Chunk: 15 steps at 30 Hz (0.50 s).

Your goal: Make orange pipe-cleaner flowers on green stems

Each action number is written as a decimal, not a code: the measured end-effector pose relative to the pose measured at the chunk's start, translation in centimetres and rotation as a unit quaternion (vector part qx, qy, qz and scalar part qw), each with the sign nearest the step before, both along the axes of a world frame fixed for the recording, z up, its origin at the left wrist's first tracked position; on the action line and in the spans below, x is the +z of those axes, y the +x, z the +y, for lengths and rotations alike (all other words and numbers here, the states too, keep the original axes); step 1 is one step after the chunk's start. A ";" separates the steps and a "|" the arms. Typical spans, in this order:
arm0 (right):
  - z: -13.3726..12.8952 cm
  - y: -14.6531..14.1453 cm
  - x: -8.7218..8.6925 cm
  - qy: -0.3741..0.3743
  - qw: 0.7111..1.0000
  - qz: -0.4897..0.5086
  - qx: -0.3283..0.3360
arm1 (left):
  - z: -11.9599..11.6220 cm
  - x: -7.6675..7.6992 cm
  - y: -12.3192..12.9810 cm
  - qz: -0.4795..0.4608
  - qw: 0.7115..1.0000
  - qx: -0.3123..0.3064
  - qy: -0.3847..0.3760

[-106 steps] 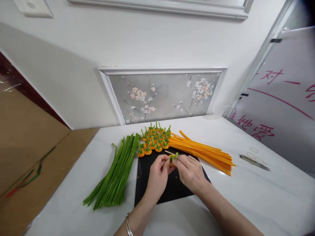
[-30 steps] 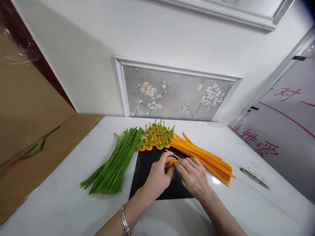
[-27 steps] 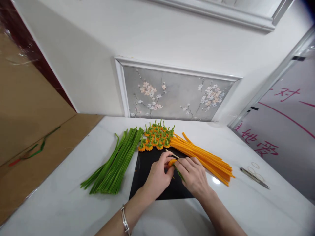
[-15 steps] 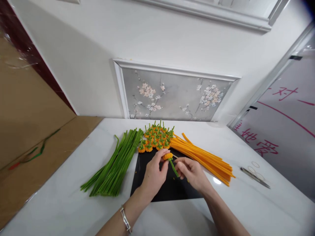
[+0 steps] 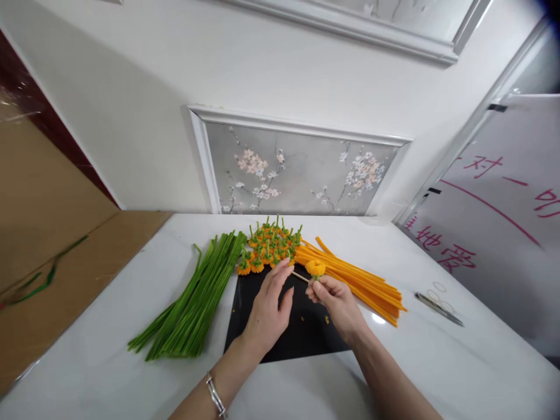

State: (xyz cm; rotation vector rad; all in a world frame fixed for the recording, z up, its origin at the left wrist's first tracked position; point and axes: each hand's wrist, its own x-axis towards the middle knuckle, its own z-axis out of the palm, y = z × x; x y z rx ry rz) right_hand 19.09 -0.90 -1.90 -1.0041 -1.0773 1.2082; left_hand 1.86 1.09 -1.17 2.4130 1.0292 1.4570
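My right hand point(image 5: 335, 300) is closed on the green stem of a small orange pumpkin-like piece point(image 5: 315, 268), which stands above the fingertips. A thin pale stick point(image 5: 300, 276) points leftward from the same fingers. My left hand point(image 5: 269, 309) has its fingers apart and holds nothing; its fingertips are near the stick's far end. Under both hands lies a black mat point(image 5: 293, 338) with small orange bits on it. Behind the mat stand several finished orange pieces with green stems point(image 5: 271, 242).
Green fuzzy stems point(image 5: 196, 303) lie in a bundle at the left, orange ones point(image 5: 354, 277) at the right. Farther right are tweezers point(image 5: 438, 309) and thin rings point(image 5: 440, 287) on the white table point(image 5: 175, 391). Cardboard point(image 5: 56, 256) borders the left side; a wall rises behind.
The orange piece has left my left hand and is now in my right hand, farther right and turned over. My left fingers have opened. The view has shifted slightly.
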 end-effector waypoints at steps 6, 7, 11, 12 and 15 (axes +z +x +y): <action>0.2 0.2 -0.5 -0.021 0.990 0.131 0.046 | -0.2 -1.1 0.3 0.005 0.999 -0.037 -0.027; 0.2 0.2 -0.5 -0.019 0.990 0.130 0.045 | -0.3 -1.4 0.4 0.003 0.999 -0.039 -0.038; 0.2 0.3 -1.3 -0.008 0.994 0.109 0.028 | -0.8 -1.8 0.7 0.012 0.993 -0.062 -0.102; 0.2 0.3 -1.5 -0.008 0.995 0.100 0.021 | -1.0 -1.8 0.8 0.024 0.990 -0.077 -0.118; 0.4 0.4 -2.2 -0.006 0.998 0.068 0.004 | -1.5 -1.5 0.9 0.057 0.983 -0.111 -0.135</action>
